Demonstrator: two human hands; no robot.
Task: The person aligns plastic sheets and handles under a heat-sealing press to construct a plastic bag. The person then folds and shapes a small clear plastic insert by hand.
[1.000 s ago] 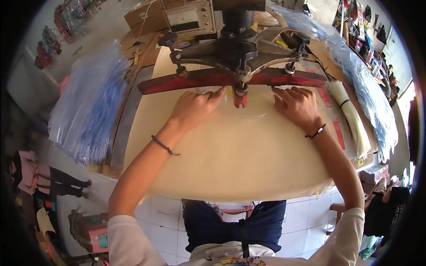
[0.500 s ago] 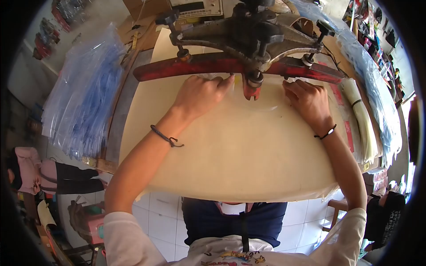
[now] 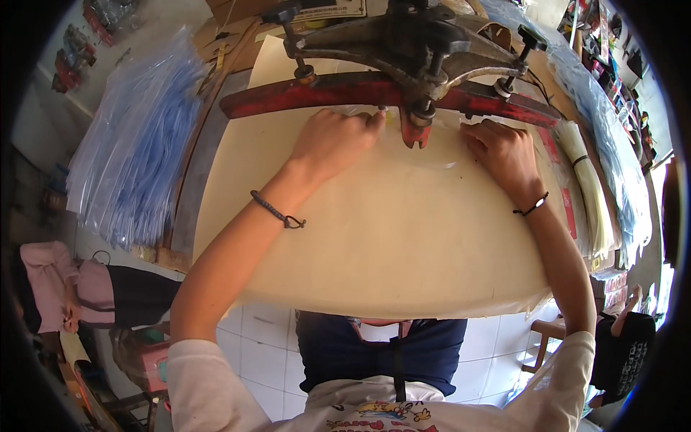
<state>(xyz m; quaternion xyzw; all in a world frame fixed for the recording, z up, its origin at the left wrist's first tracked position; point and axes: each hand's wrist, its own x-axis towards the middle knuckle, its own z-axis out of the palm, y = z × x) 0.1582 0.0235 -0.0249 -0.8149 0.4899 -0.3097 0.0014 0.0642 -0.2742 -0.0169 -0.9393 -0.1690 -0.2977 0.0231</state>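
Note:
My left hand [image 3: 337, 142] is closed just in front of the long red bar [image 3: 309, 96] of a dark metal machine [image 3: 417, 50], thumb and forefinger pinched together. On the other side, my right hand [image 3: 506, 155] is curled the same way below the bar's right half. Between them lies a thin clear plastic sheet [image 3: 435, 165], its shiny edge showing on the cream-coloured table cover [image 3: 374, 237]. Both hands appear to pinch its side edges, though the fingertips are partly hidden. A red forked piece [image 3: 415, 135] hangs from the bar's middle over the sheet.
Stacked clear bluish plastic bags [image 3: 137, 151] lie on the left. A banded bundle of pale strips [image 3: 584, 187] and more plastic [image 3: 612, 151] lie on the right. A person in pink [image 3: 54, 281] stands at left; another person in black [image 3: 626, 353] is at lower right.
The view has shifted slightly, so the machine sits a little higher in the picture. The person in pink has moved nearer. My hands keep almost the same place at the bar.

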